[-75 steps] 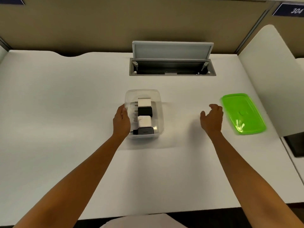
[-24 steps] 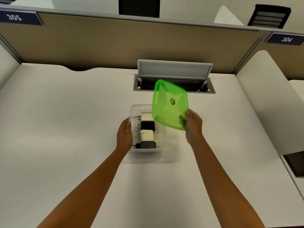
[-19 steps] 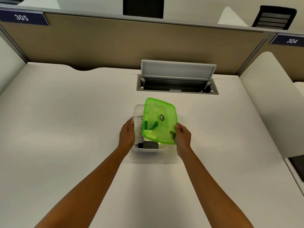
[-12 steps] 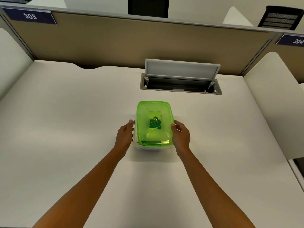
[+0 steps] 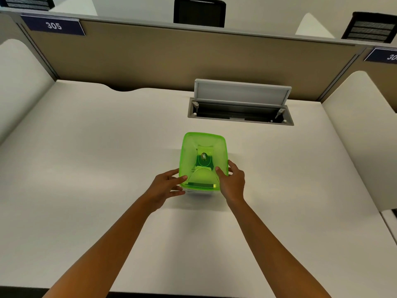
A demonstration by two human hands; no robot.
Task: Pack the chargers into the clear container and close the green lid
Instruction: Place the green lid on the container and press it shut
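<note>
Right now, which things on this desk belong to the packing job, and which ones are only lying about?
Job: translucent green plastic lid sitting on the clear plastic container; left hand and right hand gripping its edges.
Just there: grey desk cable hatch, flap open; blue number plate 305; black chair behind the partition.

The green lid (image 5: 204,147) hides most of the clear container (image 5: 197,193); chargers (image 5: 203,178) beneath show only dimly.

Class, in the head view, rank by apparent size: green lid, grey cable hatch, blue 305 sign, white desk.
Largest first:
white desk
grey cable hatch
green lid
blue 305 sign, which is farthest, so its true size is unsure.
</note>
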